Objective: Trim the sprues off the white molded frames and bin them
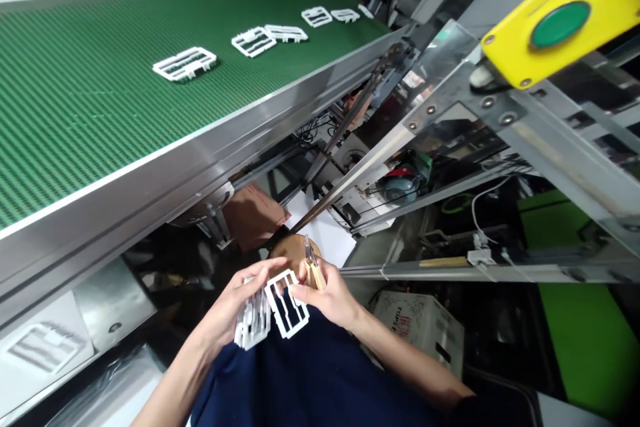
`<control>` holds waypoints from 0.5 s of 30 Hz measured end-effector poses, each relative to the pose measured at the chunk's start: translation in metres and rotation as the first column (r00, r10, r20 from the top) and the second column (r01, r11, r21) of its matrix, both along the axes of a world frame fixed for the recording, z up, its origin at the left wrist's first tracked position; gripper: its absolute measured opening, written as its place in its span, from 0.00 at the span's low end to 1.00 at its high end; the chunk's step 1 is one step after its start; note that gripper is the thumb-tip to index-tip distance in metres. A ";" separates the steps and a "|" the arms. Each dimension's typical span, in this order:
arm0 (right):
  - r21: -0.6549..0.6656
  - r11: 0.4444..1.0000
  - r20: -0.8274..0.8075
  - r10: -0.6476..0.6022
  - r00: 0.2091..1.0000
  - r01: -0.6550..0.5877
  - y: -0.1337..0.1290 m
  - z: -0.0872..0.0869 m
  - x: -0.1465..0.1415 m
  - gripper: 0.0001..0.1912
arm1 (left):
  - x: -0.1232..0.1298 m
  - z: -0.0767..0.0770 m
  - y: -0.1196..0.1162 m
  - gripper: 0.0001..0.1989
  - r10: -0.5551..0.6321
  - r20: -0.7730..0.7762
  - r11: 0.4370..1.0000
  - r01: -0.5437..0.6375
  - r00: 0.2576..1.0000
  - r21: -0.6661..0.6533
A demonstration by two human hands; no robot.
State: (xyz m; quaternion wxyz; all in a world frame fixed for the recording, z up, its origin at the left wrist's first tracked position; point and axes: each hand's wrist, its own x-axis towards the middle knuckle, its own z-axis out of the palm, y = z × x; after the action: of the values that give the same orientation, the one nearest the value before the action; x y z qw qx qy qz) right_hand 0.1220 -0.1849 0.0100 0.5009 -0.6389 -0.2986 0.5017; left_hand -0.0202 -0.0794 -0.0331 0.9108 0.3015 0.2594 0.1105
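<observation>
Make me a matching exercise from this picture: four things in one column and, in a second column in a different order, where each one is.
Things:
1. Green conveyor belt
2. Green push button
3. Stack of white plastic frames
4. Small hand tool with a wooden handle

Places:
A. In the left hand
B. In the right hand
C. Set in a yellow housing
D. Beneath a row of white plastic frames

Pairs: 1-D, 2-C, 3-A, 4-B

Wood-handled tool (314, 275) partly hidden by the right hand (327, 297), its tip blurred
</observation>
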 end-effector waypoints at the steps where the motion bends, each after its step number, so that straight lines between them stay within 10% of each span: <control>1: 0.016 1.000 -0.022 -0.017 1.000 0.017 0.001 0.001 -0.002 0.15 | -0.001 -0.001 0.000 0.24 -0.025 0.084 0.998 0.030 0.996 -0.057; 15: 0.099 0.992 -0.095 -0.073 0.993 0.083 0.008 0.006 -0.022 0.13 | -0.007 -0.005 -0.004 0.30 -0.019 0.329 1.000 0.026 0.944 -0.015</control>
State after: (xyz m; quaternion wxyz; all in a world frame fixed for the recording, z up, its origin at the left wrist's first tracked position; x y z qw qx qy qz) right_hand 0.1000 -0.1765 0.0157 0.5655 -0.6000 -0.2755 0.4944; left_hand -0.0270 -0.0838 -0.0377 0.9454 0.2729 0.1013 0.1465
